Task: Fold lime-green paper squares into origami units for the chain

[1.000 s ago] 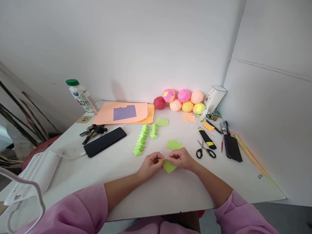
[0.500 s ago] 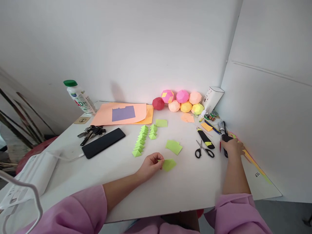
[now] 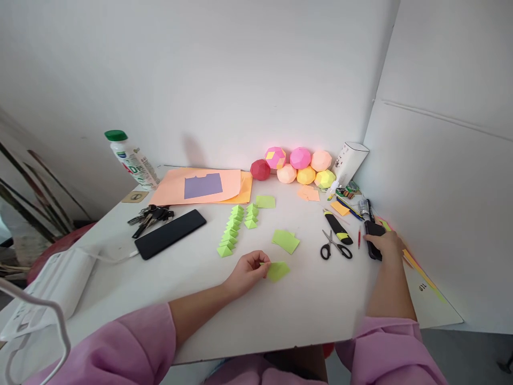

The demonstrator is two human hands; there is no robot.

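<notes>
My left hand (image 3: 247, 274) pinches a small green paper piece (image 3: 278, 271) by its left end, just above the white table. Behind it lie flat green paper slips (image 3: 286, 241). To the left, small folded green paper pieces (image 3: 230, 232) form a long row, and a shorter row (image 3: 251, 216) stands beside it. My right hand (image 3: 387, 246) is at the right edge with its thumb laid across a black oblong object (image 3: 374, 247); its other fingers are partly hidden. Left of that object is a thin red pen-like stick (image 3: 359, 238).
Scissors (image 3: 334, 246) and a black-and-yellow box cutter (image 3: 339, 227) lie left of my right hand. Faceted paper balls (image 3: 300, 158) are stacked by the wall. A black power bank-like slab (image 3: 170, 234), keys (image 3: 150, 216) and a green-capped bottle (image 3: 134, 160) stand left.
My right hand has shifted slightly, uncovering more of the black object, and the red stick beside it now shows more fully. My left hand stays put with the green paper.
</notes>
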